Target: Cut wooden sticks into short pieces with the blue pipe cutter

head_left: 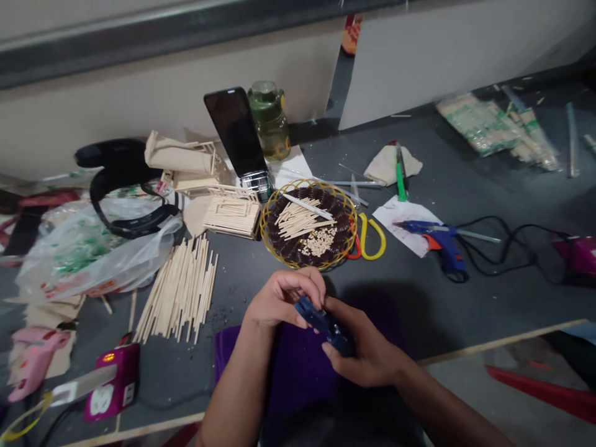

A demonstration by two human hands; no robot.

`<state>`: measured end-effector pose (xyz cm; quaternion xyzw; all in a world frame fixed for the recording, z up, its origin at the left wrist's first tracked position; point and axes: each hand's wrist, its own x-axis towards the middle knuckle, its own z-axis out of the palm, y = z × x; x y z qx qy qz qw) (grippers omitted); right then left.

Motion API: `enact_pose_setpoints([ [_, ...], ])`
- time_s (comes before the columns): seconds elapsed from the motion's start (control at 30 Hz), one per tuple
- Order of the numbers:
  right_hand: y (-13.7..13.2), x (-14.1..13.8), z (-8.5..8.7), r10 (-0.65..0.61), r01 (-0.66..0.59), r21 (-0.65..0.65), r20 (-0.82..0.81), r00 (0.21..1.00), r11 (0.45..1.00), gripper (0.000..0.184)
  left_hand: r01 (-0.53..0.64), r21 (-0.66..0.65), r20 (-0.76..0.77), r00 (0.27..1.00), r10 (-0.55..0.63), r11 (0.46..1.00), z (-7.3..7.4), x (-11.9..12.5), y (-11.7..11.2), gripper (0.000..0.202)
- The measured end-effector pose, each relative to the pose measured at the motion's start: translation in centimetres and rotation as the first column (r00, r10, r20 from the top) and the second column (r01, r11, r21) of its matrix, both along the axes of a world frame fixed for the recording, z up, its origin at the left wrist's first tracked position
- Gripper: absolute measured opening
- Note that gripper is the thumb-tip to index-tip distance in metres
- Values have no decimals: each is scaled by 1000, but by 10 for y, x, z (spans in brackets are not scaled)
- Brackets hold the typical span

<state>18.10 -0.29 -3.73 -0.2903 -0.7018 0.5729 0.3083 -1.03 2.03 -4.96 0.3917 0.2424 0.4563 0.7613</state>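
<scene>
Just in front of the basket, over a purple cloth [298, 388], both hands meet around a small dark blue tool [316, 315] whose exact kind I cannot make out. My left hand [283, 299] pinches its far end between thumb and fingers. My right hand [365, 347] wraps around its near end, partly hiding it. Beyond them stands a round brown basket [265, 239] with a yellow rim, holding short wooden sticks [302, 218], small cut wooden bits [319, 241] and a white pen-like stick [307, 205].
Long wooden sticks [179, 292] lie left, near wooden models [233, 214], a plastic bag [102, 261] and a pink glue gun [40, 357]. A phone [235, 130] and green bottle [270, 124] stand behind. Right are scissors [374, 239] and a corded blue glue gun [447, 245].
</scene>
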Motion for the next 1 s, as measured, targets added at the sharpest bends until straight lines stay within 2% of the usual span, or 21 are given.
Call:
enact_pose_setpoints([
  [0.1, 0, 0, -3, 7, -7, 49, 1, 1000, 999, 52, 43, 27, -30, 999, -42, 999, -2, -3, 0, 26],
  [0.27, 0, 0, -11, -27, 27, 30, 0, 1000, 999, 48, 66, -1, -58, 996, -66, 998, 2, -4, 3, 28],
  [0.37, 0, 2, -14, -47, 47, 2, -1, 999, 999, 44, 17, -3, -58, 998, -17, 1000, 4, -2, 4, 30],
  [0.5, -1, 2, -22, -77, 77, -32, -20, 997, 997, 49, -53, -24, -90, 995, 50, 998, 5, 1, 3, 36],
  [0.63, -1, 4, -29, -74, 74, -44, -14, 997, 996, 48, -98, -52, -93, 991, 93, 994, 4, 4, 3, 33],
  [0.73, 2, 8, -20, -44, 47, -79, 47, 998, 996, 42, -115, -74, -92, 990, 108, 991, 4, 6, 3, 31],
  [0.9, 5, 14, 13, 37, 12, -166, 289, 957, 986, 29, -121, -65, -124, 986, 113, 991, 6, 7, 6, 28],
  [1.0, 2, 13, 18, 28, 48, -205, 352, 935, 978, 23, -124, -47, -146, 982, 116, 991, 8, 7, 9, 27],
])
